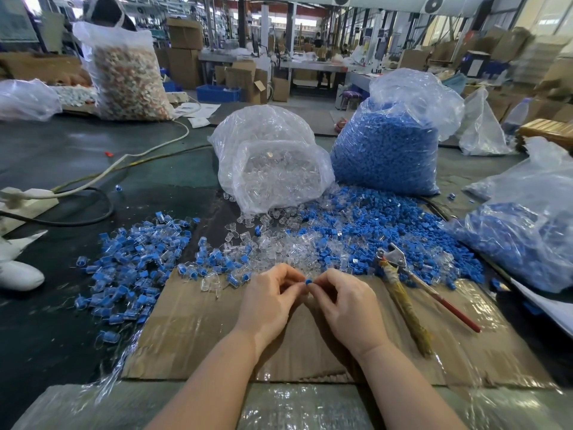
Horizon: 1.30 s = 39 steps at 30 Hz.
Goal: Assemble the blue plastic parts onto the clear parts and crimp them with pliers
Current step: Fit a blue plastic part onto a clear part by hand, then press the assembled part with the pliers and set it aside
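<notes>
Both hands meet over the brown cardboard sheet [198, 321] on the tabletop: the right hand [344, 308] pinches a small blue plastic plug [308, 281], the left hand [269, 302] curls against it, presumably gripping a clear part hidden by fingers. The plug looks light, stiff and likely slippery, best held by its sides. The metal pliers with taped handles [400, 287] lie just right.

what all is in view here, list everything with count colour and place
clear-parts bag: one, clear, centre back
blue-parts bag: one, blue fill, right of it
third bag: one, blue and clear fill, far right
loose blue parts: many, heap before the bags
assembled pieces: many, blue and clear, left
pliers: one, taped and red handles, right on cardboard
blue part: one, between both fingertips
left hand: pinches something mostly hidden
right hand: pinches the blue part
</notes>
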{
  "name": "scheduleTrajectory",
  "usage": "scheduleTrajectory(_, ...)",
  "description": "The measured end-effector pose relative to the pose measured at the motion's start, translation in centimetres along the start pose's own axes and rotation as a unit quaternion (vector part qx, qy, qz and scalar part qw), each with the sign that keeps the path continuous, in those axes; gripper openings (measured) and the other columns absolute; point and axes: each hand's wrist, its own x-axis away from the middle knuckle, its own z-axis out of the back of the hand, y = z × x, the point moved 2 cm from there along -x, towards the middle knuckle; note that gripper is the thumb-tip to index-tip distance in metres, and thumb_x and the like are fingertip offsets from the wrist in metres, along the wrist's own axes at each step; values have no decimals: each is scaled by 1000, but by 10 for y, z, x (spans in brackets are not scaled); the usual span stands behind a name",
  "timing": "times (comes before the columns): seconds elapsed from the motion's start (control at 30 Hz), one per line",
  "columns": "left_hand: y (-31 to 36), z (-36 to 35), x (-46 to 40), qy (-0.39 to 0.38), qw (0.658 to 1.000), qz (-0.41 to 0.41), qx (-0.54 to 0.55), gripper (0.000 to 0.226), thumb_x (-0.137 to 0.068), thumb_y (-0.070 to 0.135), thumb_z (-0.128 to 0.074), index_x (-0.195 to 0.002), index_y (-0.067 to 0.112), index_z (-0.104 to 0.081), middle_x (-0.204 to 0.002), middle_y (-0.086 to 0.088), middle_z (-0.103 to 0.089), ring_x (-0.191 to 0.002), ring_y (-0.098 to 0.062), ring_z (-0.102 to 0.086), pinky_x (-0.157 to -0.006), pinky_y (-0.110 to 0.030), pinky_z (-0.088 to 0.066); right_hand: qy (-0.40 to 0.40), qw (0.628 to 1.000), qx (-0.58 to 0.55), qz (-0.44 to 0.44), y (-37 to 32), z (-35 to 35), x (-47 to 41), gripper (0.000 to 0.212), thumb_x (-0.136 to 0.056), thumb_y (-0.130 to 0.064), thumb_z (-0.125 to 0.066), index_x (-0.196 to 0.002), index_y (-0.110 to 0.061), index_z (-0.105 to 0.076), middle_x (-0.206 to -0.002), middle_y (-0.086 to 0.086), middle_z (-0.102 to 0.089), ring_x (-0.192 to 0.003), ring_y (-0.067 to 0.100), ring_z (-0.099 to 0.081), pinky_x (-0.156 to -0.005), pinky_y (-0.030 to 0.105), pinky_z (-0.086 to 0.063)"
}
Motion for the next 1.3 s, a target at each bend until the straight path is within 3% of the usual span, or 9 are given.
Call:
scheduleTrajectory(0.13,2,1,0,8,999,11,34,20,-88,7,-59,-84,26,-61,-79,5,-68,-70,3,-63,-63,-8,-47,25,999,-26,14,-3,4,0,9,-81,-21,-72,-85,-16,-65,-76,-8,-63,-70,11,-57,-66,30,-49)
scheduleTrajectory(0.3,2,1,1,-4,1000,11,27,21,-89,10,-59,-85,30,-60,-81,8,-68,-74,4,-63,-68,-10,-49,19,998,-52,40,-5,6,0,24,-80,-13,-71,-103,-19,-68,-84,-14,-56,-73,6,-54,-69,32,-52)
scheduleTrajectory(0.47,1,1,0,1,1000,3,12,13,-89,10,-60,-90,23,-64,-80,6,-69,-74,2,-64,-67,-9,-48,12,996,-67,51,-6,7,0,20,-80,-24,-66,-98,-20,-71,-85,-11,-60,-73,5,-54,-66,32,-52)
scheduleTrajectory(0.7,0,-1,-1,14,1000,8,16,11,-87,12,-63,-84,22,-64,-77,2,-70,-71,-4,-65,-67,-13,-50,6,997,-58,48,-4,4,-1,17,-78,-20,-74,-95,-20,-72,-84,-7,-61,-74,13,-58,-66,37,-52)
scheduleTrajectory(0.87,0,-1,-2,24,999,26,28,16,-85,10,-65,-78,25,-62,-77,-4,-68,-73,-14,-66,-66,-15,-51,41,998,-25,29,-3,7,-2,25,-76,-17,-76,-101,-14,-69,-90,-3,-62,-85,17,-58,-79,37,-51)
scheduleTrajectory(1.0,0,0,-2,31,999,29,24,18,-86,11,-64,-78,27,-60,-79,-2,-68,-77,-13,-65,-68,-13,-51,77,987,87,-112,10,19,-7,44,-83,-29,-68,-124,-15,-57,-118,4,-57,-111,22,-51,-98,41,-38)
scheduleTrajectory(1.17,1,0,-3,27,999,31,-3,18,-87,13,-63,-79,29,-58,-79,4,-65,-73,-4,-61,-63,-7,-46,-61,887,288,-355,42,43,1,71,-92,-58,-31,-147,-17,-14,-149,15,-27,-138,32,-24,-110,56,-18)
scheduleTrajectory(1.3,2,0,-5,20,998,47,32,15,-87,10,-62,-81,23,-59,-76,1,-67,-62,3,-61,-57,-7,-45,-135,843,301,-424,56,52,12,79,-88,-67,-20,-149,-21,-1,-154,14,-18,-140,36,-15,-107,65,-9)
